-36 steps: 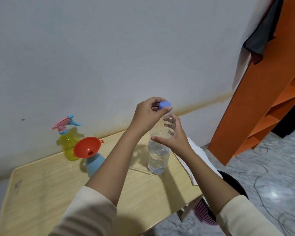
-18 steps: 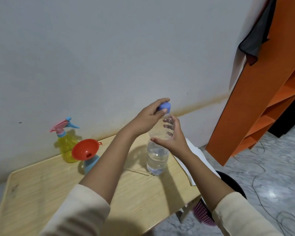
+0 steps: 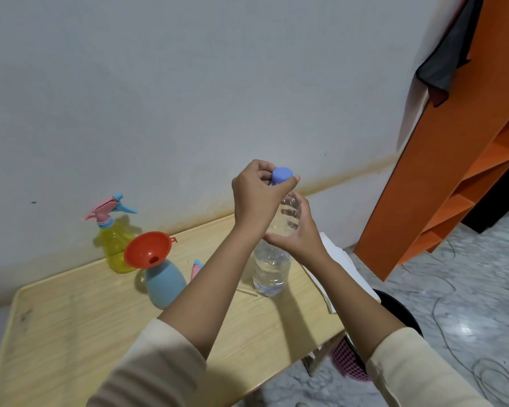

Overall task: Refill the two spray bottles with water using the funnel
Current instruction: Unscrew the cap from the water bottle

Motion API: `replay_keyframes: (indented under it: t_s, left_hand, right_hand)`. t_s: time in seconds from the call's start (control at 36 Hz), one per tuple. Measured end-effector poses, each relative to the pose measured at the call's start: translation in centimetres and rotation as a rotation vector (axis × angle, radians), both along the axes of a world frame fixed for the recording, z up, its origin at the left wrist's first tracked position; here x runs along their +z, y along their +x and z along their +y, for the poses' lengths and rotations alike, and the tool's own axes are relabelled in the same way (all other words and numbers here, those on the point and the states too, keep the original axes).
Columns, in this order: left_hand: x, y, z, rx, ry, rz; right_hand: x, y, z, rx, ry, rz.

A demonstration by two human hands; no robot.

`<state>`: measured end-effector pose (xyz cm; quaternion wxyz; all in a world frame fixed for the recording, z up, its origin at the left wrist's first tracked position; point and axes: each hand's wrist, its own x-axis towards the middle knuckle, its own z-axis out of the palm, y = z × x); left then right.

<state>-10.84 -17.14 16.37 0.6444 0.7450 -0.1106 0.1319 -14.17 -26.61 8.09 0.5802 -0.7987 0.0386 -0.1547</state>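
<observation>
Clear water bottle stands upright on wooden table, approx. a third full. It is gripped by both hands. Left hand is reached across from lower left, forearm angled up, wrist bent, thumb and fingers pinched round the blue cap at the bottle top — knuckles raised, back of hand toward camera. Right hand is wrapped round the bottle's upper body from the right side, thumb in front, fingers seen through the plastic behind; forearm runs down to lower right. Both sleeves are cream, pushed up past the wrists.

To the left, the red funnel sits tilted in the neck of the blue bottle, w/ its spray head off. A pink-and-blue piece shows just beside it, mostly hidden by the left forearm — prob. a spray head, cannot be told for sure. Yellow bottle stands behind, near the wall, pink/blue trigger head fitted. White cloth lies at the table's right edge, orange shelf beyond.
</observation>
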Motion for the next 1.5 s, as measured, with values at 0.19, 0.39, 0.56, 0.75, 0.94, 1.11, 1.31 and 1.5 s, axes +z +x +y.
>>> replay_keyframes:
  t_s: [0.19, 0.39, 0.56, 0.75, 0.94, 1.11, 1.31, 1.5]
  left_hand:
    - [-0.3, -0.4, -0.1, 0.099, -0.078, -0.113]
    - [-0.1, -0.1, 2.1, 0.077, -0.347, -0.104]
    - [-12.7, -1.7, 7.0, 0.108, 0.079, 0.128]
    - [-24.5, -6.4, 10.0, -0.035, 0.428, 0.423]
    - [-27.0, -6.8, 9.7, -0.029, 0.532, 0.417]
    - [-22.7, -6.4, 8.5, 0.131, 0.236, 0.359]
    - [-8.7, -4.3, 3.6, -0.087, -0.056, 0.093]
    - [-7.0, -2.4, 0.5, -0.118, 0.151, 0.121]
  right_hand:
    - [-0.1, 0.1, 0.5, 0.002, -0.003, -0.015]
    - [-0.5, 0.4, 0.1, -0.023, 0.004, -0.019]
    - [-1.0, 0.3, 0.1, -0.027, 0.017, -0.025]
    - [-1.6, 0.4, 0.1, -0.044, 0.034, -0.061]
    - [-2.3, 0.2, 0.1, -0.011, 0.120, -0.088]
    - [-4.3, -0.4, -1.3, 0.138, 0.146, 0.035]
    - [-8.7, -1.1, -2.8, 0.171, 0.053, 0.160]
    - [-8.9, 0.8, -1.5, 0.151, 0.076, 0.163]
